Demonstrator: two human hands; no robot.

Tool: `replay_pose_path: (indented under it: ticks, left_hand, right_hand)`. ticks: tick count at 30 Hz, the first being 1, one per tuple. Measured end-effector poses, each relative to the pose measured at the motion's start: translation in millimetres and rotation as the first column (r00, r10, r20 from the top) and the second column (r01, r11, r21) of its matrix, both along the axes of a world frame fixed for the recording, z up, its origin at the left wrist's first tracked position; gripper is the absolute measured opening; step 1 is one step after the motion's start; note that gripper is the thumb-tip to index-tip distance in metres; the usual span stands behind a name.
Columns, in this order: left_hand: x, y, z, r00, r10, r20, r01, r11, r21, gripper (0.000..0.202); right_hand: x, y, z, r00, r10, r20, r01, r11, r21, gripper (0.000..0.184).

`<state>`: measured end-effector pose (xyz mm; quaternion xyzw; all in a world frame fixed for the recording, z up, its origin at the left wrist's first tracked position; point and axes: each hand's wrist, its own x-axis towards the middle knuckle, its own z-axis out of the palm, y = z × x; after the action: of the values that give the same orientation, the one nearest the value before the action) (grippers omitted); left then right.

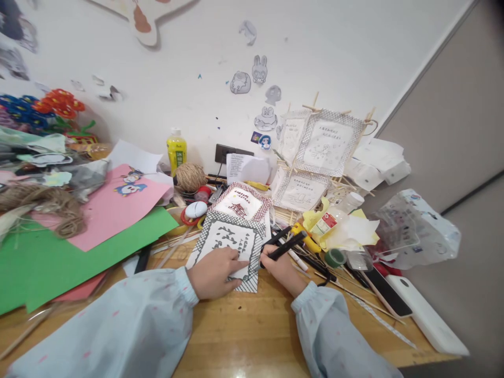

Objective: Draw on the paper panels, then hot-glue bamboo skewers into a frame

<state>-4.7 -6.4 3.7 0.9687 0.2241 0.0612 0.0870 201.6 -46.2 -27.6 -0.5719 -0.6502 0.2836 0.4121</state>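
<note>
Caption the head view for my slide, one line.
Left hand resting on a drawing, right hand holding a pen by its edge, at a cluttered wooden table.

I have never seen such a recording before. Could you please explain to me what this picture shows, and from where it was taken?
There is no machine at work here, only a person's two bare hands. The single picture comes from a camera worn on the head, looking forward and down. The right hand holds a black pen in its fingers. The left hand rests on a drawing with a dark hatched border. Around them on the wooden table lie green paper, pink paper, a ball of twine and a smartphone, among other craft things.
</note>
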Motion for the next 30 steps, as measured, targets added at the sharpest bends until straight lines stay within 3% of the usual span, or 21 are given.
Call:
replay_pose_path:
  ticks: [5, 9, 23, 30]
  left_hand:
    - [-1.2, 0.1, 2.0, 1.000, -0.004, -0.009, 0.004, 1.000, -0.012, 0.040]
    - [-0.9, 1.5, 1.4, 1.000, -0.014, -0.018, 0.013, 0.999, -0.036, 0.032]
    - [0.0, 2.3, -1.7, 0.998, 0.010, -0.069, -0.012, 1.000, -0.022, 0.039]
    - [0.0, 4.2, -4.3, 0.999, 0.002, -0.042, -0.003, 1.000, -0.008, 0.038]
  right_hand:
    - [2.9, 2.1, -3.6, 0.997, 0.002, -0.074, -0.005, 0.999, -0.051, 0.021]
    - [2.3, -0.1, -2.4, 0.999, -0.040, -0.034, 0.039, 0.999, -0.027, 0.022]
    - [-3.0, -4.5, 5.6, 0.996, 0.022, 0.084, -0.024, 0.999, 0.033, 0.024]
    - [-3.0, 0.1, 2.1, 0.999, 0.003, -0.046, -0.004, 1.000, -0.021, 0.021]
